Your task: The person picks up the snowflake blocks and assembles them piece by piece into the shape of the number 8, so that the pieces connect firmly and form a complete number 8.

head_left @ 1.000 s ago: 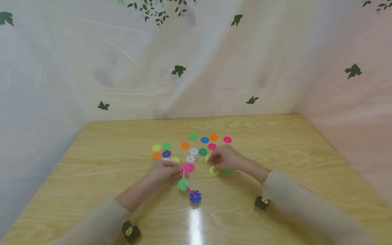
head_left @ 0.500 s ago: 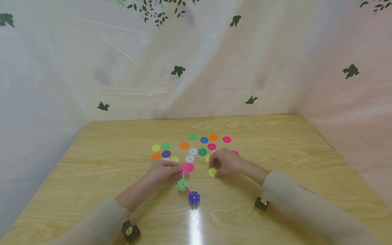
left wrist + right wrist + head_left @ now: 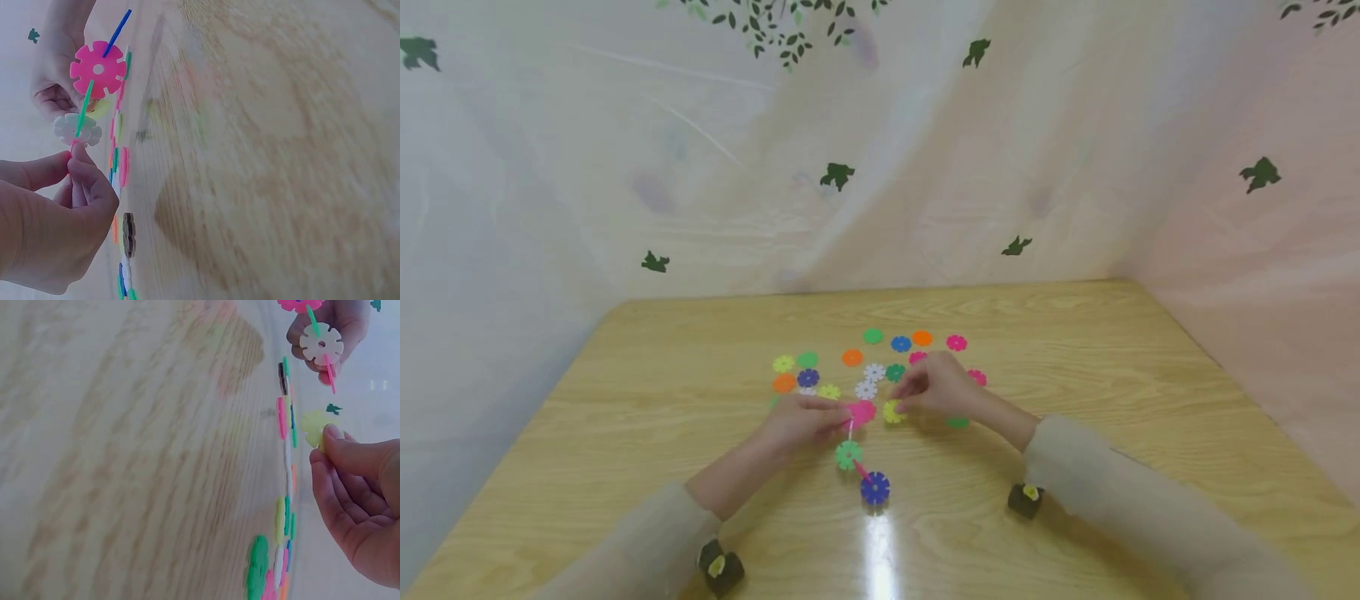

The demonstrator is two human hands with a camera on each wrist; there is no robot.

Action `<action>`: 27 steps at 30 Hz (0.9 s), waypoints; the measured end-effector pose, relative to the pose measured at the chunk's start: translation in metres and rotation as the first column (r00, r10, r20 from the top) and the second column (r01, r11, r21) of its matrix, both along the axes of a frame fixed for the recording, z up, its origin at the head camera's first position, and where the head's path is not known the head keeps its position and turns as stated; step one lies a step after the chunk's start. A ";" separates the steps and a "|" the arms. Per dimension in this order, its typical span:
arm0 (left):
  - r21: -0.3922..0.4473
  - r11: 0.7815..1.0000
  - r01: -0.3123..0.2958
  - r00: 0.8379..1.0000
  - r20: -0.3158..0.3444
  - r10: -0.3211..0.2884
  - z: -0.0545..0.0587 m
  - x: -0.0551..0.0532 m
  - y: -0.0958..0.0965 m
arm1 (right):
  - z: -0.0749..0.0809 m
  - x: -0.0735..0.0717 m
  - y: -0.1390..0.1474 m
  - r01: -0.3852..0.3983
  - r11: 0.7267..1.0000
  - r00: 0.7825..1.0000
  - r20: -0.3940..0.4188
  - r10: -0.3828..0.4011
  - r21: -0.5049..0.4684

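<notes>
In the head view my left hand (image 3: 801,421) pinches a pink notched plastic disc (image 3: 862,413) at the end of a chain of interlocked snowflake discs. From it hang a white disc (image 3: 78,129), a light green disc (image 3: 848,455), a second pink disc (image 3: 98,69) and a blue disc (image 3: 875,488). Between thumb and fingers, my right hand (image 3: 943,387) holds a loose yellow disc (image 3: 319,427). The yellow disc is close to the held pink one, with a small gap between them. The pink disc's far edge is covered by my left fingertips.
Behind my hands, several loose discs lie flat on the wooden table (image 3: 1060,333), among them an orange disc (image 3: 852,357), a white disc (image 3: 866,389) and a dark green disc (image 3: 896,373). A printed curtain (image 3: 910,150) hangs at the back edge.
My right hand has picked the yellow disc up from the table and brought it left, toward the pink disc. My left hand and the chain stay almost in place.
</notes>
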State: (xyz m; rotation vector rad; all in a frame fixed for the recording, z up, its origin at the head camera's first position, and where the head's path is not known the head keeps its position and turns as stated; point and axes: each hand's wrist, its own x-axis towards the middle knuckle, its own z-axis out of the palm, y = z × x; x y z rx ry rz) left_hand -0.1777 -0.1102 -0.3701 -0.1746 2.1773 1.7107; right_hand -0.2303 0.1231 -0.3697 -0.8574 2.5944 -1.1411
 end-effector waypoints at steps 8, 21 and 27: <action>0.010 1.000 0.008 1.000 -0.002 -0.008 0.001 -0.001 0.001 | 0.001 0.001 -0.012 0.004 0.988 1.000 -0.012 -0.006 -0.156; -0.013 1.000 -0.006 1.000 -0.004 0.006 0.001 -0.001 0.004 | 0.002 0.005 -0.022 0.011 0.974 1.000 -0.017 -0.016 -0.227; 0.004 0.999 -0.042 0.999 -0.009 0.042 0.005 -0.002 0.008 | 0.001 0.009 -0.025 0.029 0.962 0.998 -0.053 -0.045 -0.273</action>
